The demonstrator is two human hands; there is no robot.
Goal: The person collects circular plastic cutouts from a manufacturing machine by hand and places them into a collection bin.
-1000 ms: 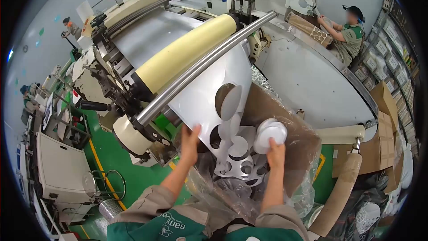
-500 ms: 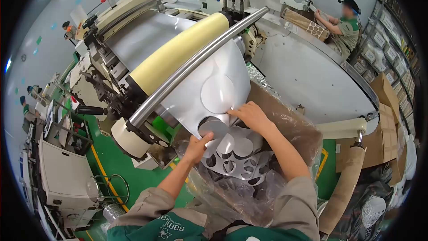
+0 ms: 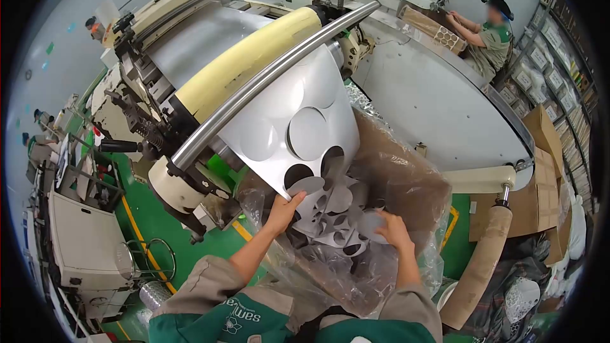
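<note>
A silvery sheet hangs from under a steel bar and a yellow roller, with round cuts and open round holes in it. At its lower left edge, my left hand pinches a round silvery disc. My right hand is lower right, its fingers closed on another disc. Under the sheet, loose discs and perforated scrap lie in a box lined with clear plastic.
A large grey machine panel spans the right side, with a padded roller below it. A person works at the upper right beside shelves. Cardboard boxes stand right; a white cabinet stands left.
My right hand has moved down and right, away from the sheet, and now holds a disc. More open holes show in the sheet. My left hand stays near its lower left edge.
</note>
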